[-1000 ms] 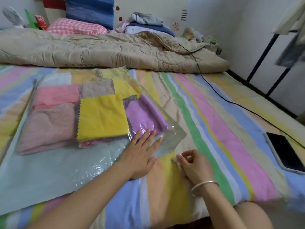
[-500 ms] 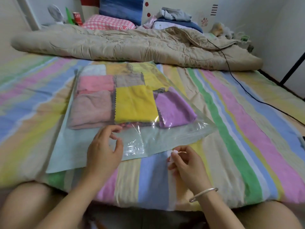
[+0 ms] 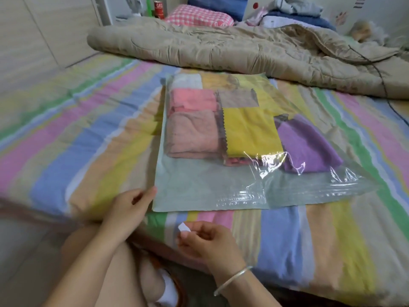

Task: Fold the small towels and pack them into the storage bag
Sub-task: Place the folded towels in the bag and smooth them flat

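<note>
the storage bag [image 3: 199, 191] lies flat on the striped bed [image 3: 66, 138], its long axis running away from me toward the quilt [image 3: 221, 47], with the empty end nearest me. the folded towels [image 3: 250, 131] fill its far half. my left hand [image 3: 130, 207] is loosely curled at the bag's near left edge; through the blur i cannot tell whether it grips. my right hand [image 3: 208, 238] pinches a small white piece [image 3: 183, 228]. a red can [image 3: 158, 9] reads "gas".
</note>
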Motion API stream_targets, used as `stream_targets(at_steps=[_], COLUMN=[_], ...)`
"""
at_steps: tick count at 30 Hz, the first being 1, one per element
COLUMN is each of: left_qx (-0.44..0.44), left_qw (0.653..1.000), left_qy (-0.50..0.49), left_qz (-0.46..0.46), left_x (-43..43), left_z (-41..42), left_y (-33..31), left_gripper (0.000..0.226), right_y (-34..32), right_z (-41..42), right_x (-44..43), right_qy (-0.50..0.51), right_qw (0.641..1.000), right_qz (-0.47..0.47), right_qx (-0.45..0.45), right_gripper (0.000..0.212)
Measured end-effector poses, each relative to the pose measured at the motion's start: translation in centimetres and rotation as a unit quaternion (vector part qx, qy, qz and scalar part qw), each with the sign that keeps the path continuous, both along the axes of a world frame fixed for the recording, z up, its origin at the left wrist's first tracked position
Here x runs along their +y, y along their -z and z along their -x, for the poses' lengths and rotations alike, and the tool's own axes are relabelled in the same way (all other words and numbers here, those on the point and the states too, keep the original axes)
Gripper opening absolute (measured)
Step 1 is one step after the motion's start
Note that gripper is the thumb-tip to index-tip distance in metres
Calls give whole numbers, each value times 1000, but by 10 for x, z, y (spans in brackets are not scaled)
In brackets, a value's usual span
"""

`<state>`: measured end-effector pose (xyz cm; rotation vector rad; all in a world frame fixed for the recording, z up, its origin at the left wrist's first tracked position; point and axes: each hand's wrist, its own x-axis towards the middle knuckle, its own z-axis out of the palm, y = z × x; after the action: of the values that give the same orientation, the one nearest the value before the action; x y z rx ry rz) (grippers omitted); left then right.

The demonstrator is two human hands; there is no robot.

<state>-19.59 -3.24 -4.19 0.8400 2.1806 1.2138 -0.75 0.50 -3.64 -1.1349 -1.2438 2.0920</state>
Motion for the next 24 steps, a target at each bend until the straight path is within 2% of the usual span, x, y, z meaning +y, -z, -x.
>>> stream_targets(at_steps=[3,11,17,24], left_qx=[-79,-265,-270,-314], left_qw=[996,963,961,943], left_qy=[38,41,32,-10], left_qz=[2,-18,-47,-106], left_x=[-2,3,7,12], left_z=[-3,-23,-46,-67], left_y=[-4,-13,-9,-11], left_gripper=[42,30,33,34], right_y=[-3,3,-3,-2], right_z=[15,29,15,1], right_x=[-6,-14,-8,-2], right_qy=[27,110,102,102], right_qw=[998,986,978,970], right_qz=[49,101,144,171], right_qx=[33,72,108,141], right_gripper=[2,12,19,25])
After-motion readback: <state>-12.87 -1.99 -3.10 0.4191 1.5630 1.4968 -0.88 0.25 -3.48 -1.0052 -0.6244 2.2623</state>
